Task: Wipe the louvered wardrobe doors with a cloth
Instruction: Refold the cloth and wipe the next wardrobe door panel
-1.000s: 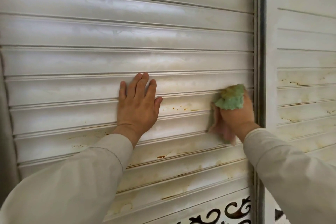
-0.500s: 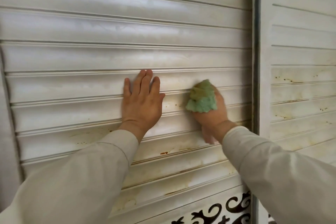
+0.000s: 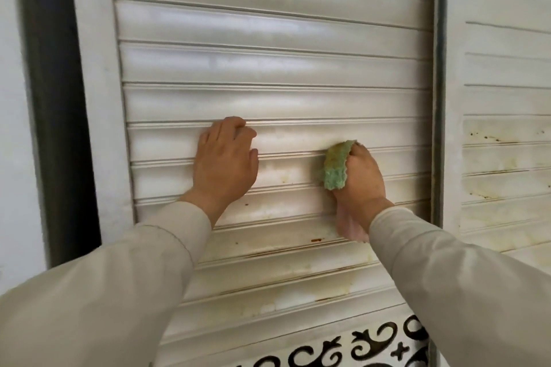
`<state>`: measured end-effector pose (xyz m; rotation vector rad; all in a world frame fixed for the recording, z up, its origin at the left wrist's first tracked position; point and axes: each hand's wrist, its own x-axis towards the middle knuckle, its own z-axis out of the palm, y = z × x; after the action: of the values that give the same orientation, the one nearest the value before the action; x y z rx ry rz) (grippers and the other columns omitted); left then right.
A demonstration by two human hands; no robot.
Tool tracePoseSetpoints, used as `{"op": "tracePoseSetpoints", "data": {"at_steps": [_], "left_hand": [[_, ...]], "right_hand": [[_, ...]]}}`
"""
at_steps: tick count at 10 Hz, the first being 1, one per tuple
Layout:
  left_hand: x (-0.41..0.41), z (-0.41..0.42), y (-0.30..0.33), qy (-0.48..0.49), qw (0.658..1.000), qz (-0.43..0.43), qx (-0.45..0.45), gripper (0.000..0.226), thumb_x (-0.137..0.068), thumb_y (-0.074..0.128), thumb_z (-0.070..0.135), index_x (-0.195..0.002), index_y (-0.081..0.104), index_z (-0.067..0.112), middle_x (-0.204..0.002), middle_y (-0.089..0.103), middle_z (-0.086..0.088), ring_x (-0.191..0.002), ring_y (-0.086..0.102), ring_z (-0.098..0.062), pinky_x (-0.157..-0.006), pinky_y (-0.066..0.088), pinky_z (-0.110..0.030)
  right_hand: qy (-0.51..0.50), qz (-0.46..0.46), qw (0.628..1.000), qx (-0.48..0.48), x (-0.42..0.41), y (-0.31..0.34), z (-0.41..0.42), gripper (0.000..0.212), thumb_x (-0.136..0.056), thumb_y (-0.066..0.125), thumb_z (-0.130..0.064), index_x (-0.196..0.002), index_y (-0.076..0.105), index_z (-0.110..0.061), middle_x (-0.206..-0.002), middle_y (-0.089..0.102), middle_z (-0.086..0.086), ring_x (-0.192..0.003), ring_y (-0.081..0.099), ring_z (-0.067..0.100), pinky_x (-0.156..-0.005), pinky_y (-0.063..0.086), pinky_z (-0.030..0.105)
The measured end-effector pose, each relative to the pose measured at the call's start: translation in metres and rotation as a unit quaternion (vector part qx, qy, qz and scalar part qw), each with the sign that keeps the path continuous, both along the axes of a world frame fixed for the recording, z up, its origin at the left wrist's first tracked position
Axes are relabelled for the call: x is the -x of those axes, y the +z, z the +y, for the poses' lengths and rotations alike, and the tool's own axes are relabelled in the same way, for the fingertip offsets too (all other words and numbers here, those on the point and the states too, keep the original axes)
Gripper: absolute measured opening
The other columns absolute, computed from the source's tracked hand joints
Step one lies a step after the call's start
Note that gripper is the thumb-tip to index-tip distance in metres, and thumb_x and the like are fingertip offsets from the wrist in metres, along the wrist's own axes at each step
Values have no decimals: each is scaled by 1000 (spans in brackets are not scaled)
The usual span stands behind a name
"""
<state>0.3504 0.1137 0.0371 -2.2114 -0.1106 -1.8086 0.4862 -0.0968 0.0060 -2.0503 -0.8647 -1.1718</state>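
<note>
Louvered wardrobe doors, white, horizontal slats, fill the view; nearest the camera are two beige long sleeves [image 3: 125, 292] reaching up to them. Left hand [image 3: 225, 162] rests against left door [image 3: 268, 68] mid-height, fingers curled over a slat edge, nothing in it. Right hand [image 3: 359, 179] fist-clenched round a green textured cloth [image 3: 335, 165], pressing it onto a slat right of the left hand, near that door's right edge; a pinkish part of the cloth hangs out below the wrist. Slats below both hands carry yellow-brown stains and rust-coloured specks; slats above look cleaner. Black scroll-pattern panel [image 3: 372, 345] sits under the bottom slat. Right door [image 3: 507, 98] beyond a dark vertical gap, stained from mid-height down. Dark vertical strip [image 3: 56, 98] left of left door's frame
</note>
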Motion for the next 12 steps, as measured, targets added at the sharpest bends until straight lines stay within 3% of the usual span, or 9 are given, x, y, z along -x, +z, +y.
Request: {"op": "tracePoseSetpoints", "data": {"at_steps": [2, 3, 5, 6, 7, 8, 9, 11, 12], "left_hand": [[68, 41, 10, 122, 983, -91, 106, 28, -85, 60, 16, -111, 63, 6, -117, 54, -16, -104, 51, -36, -86, 38, -46], [95, 62, 12, 140, 953, -125, 236, 44, -91, 59, 33, -125, 51, 5, -128, 47, -19, -113, 47, -39, -94, 39, -51], [86, 60, 0, -203, 807, -25, 555, 69, -102, 27, 62, -149, 40, 12, -148, 44, -9, -135, 42, -28, -103, 27, -30], [72, 54, -10, -195, 823, -70, 530, 64, -104, 24, 57, -140, 47, 8, -128, 52, -7, -112, 48, -21, -93, 29, -27], [62, 55, -13, -194, 818, -93, 534, 61, -103, 24, 59, -122, 54, 10, -113, 54, -5, -99, 48, -21, -86, 33, -31], [58, 51, -13, -187, 818, -100, 534, 62, -103, 25, 60, -118, 55, 8, -107, 56, -6, -94, 51, -24, -83, 35, -31], [59, 51, -13, -171, 827, -107, 524, 62, -103, 26, 59, -117, 56, 6, -104, 55, -7, -93, 51, -25, -81, 35, -31], [59, 52, -15, -183, 827, -105, 521, 63, -102, 26, 61, -113, 56, 6, -103, 57, -8, -91, 55, -26, -80, 39, -33], [59, 52, -15, -184, 828, -113, 517, 63, -102, 26, 61, -110, 57, 6, -100, 58, -8, -88, 55, -25, -79, 40, -34]], "right_hand": [[-43, 22, 998, -46, -4, 4, -4, 32, -74, 72, -8, -103, 68, 5, -108, 61, 27, -106, 55, 44, -92, 46, 43], [-41, 60, 993, -91, -7, 6, -2, 33, -76, 70, -19, -106, 67, -4, -111, 59, 23, -108, 53, 42, -92, 49, 45], [64, 156, 960, -224, 0, -4, 12, 69, -67, 83, -31, -127, 55, -10, -131, 53, 9, -119, 54, 30, -99, 49, 42], [87, 160, 965, -187, 20, -4, 37, 36, -79, 67, -26, -110, 51, -19, -111, 60, 9, -105, 61, 28, -92, 51, 37], [118, 82, 985, -91, 48, -6, 67, 34, -78, 72, -16, -104, 51, -24, -104, 59, 5, -95, 59, 23, -85, 50, 32], [137, -82, 986, -40, 71, -7, 97, 20, -75, 72, -19, -84, 57, -30, -87, 55, 3, -80, 54, 20, -74, 46, 29], [154, -129, 979, 17, 71, -2, 98, 24, -71, 69, -26, -82, 69, -5, -85, 63, 15, -85, 59, 35, -77, 54, 40], [81, 53, 994, -52, 16, 1, 23, 54, -70, 73, -50, -101, 71, -6, -103, 66, 15, -98, 63, 31, -89, 42, 21], [-109, 91, 989, -29, -27, -4, -15, 46, -86, 48, -55, -97, 71, -16, -100, 68, 12, -97, 62, 34, -88, 43, 33]]}}
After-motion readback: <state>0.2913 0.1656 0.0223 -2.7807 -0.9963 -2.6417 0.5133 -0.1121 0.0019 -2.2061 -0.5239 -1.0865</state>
